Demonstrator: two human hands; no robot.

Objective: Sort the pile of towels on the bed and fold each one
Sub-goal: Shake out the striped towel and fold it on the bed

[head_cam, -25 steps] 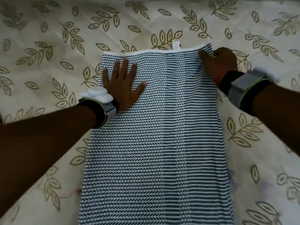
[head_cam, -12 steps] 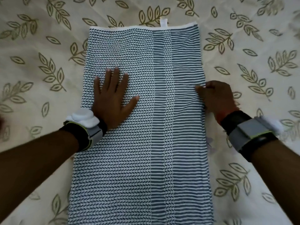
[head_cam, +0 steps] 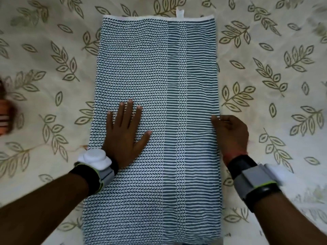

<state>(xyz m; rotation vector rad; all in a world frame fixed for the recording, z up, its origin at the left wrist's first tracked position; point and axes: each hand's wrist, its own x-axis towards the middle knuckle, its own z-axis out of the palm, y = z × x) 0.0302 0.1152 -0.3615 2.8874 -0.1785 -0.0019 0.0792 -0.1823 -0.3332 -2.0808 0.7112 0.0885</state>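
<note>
A long blue-and-white patterned towel [head_cam: 159, 68] lies flat on the bed, running from the far end toward me, with a white tag [head_cam: 179, 12] at its far hem. My left hand [head_cam: 126, 137] presses flat on the towel's left half, fingers spread, holding nothing. My right hand [head_cam: 230, 133] sits at the towel's right edge about halfway along. Its fingers are curled with the tips on the edge, and I cannot tell whether they pinch the cloth. Both wrists wear grey bands.
The bed sheet [head_cam: 53, 50] is cream with olive leaf prints and surrounds the towel on all sides. A blurred orange and striped piece of cloth [head_cam: 4, 119] shows at the far left border of the view.
Both hands have slid along the towel from its far end to its middle, toward me: the left flat on the cloth, the right down the right edge from the far corner.
</note>
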